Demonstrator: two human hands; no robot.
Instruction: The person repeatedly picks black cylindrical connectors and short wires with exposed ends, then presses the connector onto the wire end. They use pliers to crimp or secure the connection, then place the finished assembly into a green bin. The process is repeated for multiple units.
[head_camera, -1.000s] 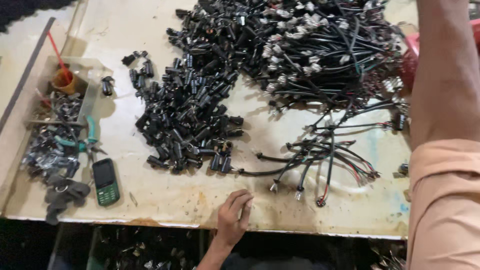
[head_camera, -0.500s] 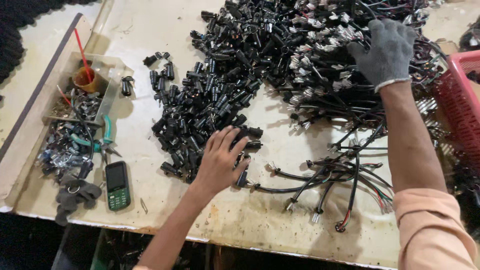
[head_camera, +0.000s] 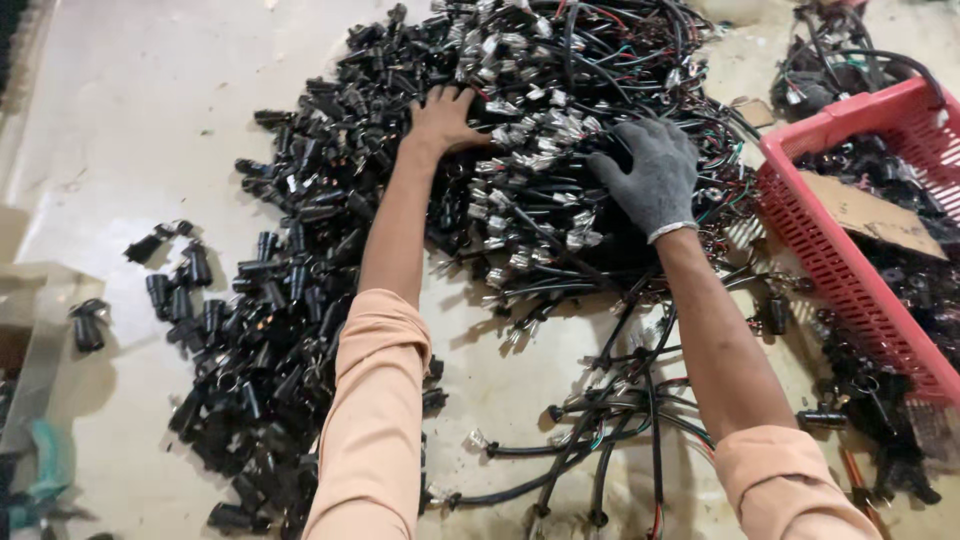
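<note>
- Left hand (head_camera: 443, 118), bare, is lying open with fingers spread on the far part of the big heap of cables (head_camera: 540, 150), pressing down where the black plugs are meeting the silver-tipped wires.
- Right hand (head_camera: 648, 175), wearing a grey knitted glove, is also resting open on the same heap, just to the right of the bare one, fingers curling loosely over the wires without clamping any single one.
- Both arms, in peach sleeves (head_camera: 375, 420), are reaching from the near edge across the bench (head_camera: 130, 110) to the heap, which is sitting at the far middle of the scene.
- A spread of loose black plugs (head_camera: 270, 330) is trailing from the heap toward the near left, touching it at its far end.
- A few loose cables (head_camera: 610, 440) are lying near, between the two arms.
- A red plastic basket (head_camera: 850, 270) is standing at the right, just beside the heap, holding more black parts and a piece of cardboard (head_camera: 870, 215).
</note>
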